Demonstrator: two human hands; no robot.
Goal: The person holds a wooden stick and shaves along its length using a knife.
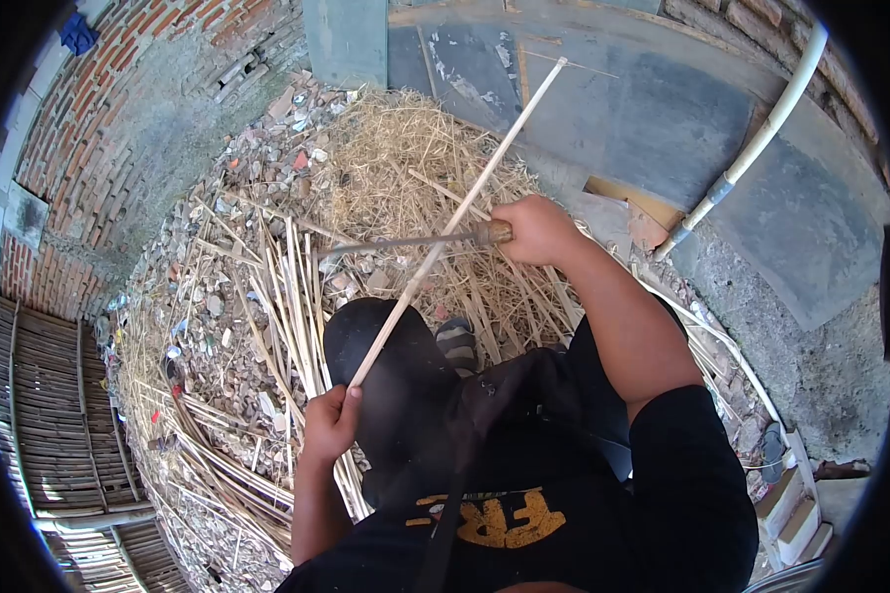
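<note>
My left hand (pixel 330 425) is closed around the lower end of a long pale bamboo strip (pixel 402 302). The strip slants up and away to the right, above my dark-trousered knee. In my right hand (pixel 539 230) is the wooden handle of a long-bladed knife (pixel 386 243). Its dark, narrow blade points left and crosses the strip about midway; whether the edge touches the strip I cannot tell. Beneath the blade tip lie several split bamboo strips (pixel 289 287) in a loose bundle.
Straw-like shavings (pixel 396 148) and rubble (pixel 213 296) cover the ground. More strips (pixel 227 474) lie at lower left. A brick wall (pixel 89 178) stands left, above a slatted bamboo panel (pixel 49 395). Grey boards (pixel 653 128) and a pipe (pixel 761 138) are at right.
</note>
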